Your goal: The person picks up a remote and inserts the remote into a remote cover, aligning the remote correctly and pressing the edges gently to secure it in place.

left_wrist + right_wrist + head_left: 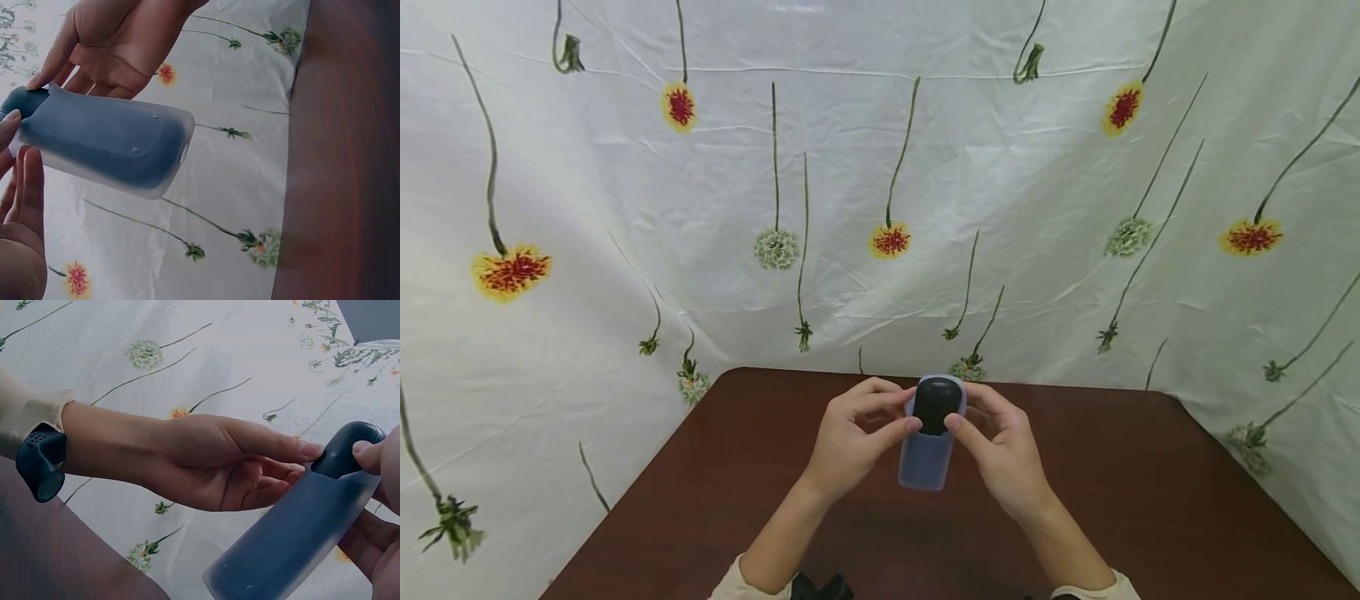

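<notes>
While floral cloth (pixel 1000 208) backs the table (pixel 1150 500), both hands' fingers (pixel 891 433) pinch the sleeved remote (pixel 928 446) aloft.

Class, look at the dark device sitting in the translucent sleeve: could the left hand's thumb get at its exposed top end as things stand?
Probably yes. The left hand already holds the sleeve, thumb by the dark device, whose top pokes out uncovered; only the right hand shares that space.

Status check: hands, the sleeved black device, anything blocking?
Left hand and right hand both pinch black device, half inside translucent sleeve. Held above table. Nothing blocking.
</notes>
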The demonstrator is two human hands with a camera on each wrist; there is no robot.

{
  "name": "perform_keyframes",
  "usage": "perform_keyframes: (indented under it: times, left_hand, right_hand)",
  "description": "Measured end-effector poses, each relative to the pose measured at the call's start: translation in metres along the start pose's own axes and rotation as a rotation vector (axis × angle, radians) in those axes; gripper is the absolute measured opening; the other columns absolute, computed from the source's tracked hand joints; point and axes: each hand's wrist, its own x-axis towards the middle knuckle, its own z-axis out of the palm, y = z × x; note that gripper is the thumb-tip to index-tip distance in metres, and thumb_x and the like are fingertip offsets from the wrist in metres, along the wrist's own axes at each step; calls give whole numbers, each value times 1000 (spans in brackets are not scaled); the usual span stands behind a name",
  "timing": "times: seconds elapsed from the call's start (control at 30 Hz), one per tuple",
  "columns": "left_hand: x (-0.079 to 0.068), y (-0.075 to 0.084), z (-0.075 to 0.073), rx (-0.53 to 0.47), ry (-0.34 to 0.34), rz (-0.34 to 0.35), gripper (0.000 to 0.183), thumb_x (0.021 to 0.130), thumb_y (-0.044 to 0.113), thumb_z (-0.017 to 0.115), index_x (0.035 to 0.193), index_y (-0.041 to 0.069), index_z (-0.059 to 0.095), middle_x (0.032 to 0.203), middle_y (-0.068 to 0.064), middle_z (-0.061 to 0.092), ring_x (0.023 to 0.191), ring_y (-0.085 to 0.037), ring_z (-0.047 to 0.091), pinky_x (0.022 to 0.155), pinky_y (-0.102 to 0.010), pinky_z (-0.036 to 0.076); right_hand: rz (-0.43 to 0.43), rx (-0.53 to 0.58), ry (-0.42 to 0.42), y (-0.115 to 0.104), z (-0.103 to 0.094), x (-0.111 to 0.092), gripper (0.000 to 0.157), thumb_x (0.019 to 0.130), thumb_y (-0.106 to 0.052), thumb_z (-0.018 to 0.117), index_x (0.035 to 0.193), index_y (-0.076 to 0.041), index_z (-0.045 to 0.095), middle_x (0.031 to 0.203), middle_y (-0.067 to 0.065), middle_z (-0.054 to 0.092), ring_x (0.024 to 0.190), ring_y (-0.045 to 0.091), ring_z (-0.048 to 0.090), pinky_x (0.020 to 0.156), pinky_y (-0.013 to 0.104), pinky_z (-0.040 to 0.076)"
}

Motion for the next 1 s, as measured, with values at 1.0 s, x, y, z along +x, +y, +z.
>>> perform_keyframes:
  times: [1.0]
  left_hand:
    - [1, 11, 13, 97, 305, 109, 11, 94, -7, 71, 93, 2, 76, 89, -12, 67, 65, -22, 60, 57, -28, 55]
  right_hand:
    - [30, -141, -42, 2, 12, 1, 37, 98, 1, 68, 135, -1, 64, 125, 10, 69, 101, 27, 72, 76, 40, 61]
